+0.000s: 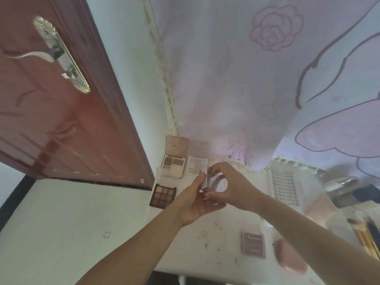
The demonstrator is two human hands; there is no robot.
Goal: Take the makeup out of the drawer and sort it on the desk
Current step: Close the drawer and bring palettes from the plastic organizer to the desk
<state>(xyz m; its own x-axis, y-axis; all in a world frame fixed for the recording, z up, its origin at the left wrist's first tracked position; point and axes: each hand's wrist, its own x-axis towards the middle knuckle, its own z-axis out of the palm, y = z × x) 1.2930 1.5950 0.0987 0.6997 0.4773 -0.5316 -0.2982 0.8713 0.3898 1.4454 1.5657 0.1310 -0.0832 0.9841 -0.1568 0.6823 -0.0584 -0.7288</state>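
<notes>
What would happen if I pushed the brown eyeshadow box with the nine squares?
The brown eyeshadow box lies flat and looks square, so it would probably slide rather than roll or tip. It sits near the desk edge, so a push that way might drop it. Its powder squares look uncovered and could crack or smudge.

A home bedroom: a rose-printed curtain hangs beyond the hands, a red-brown door with a metal handle stands to their left, and palettes and brushes lie on the white desk around them.
</notes>
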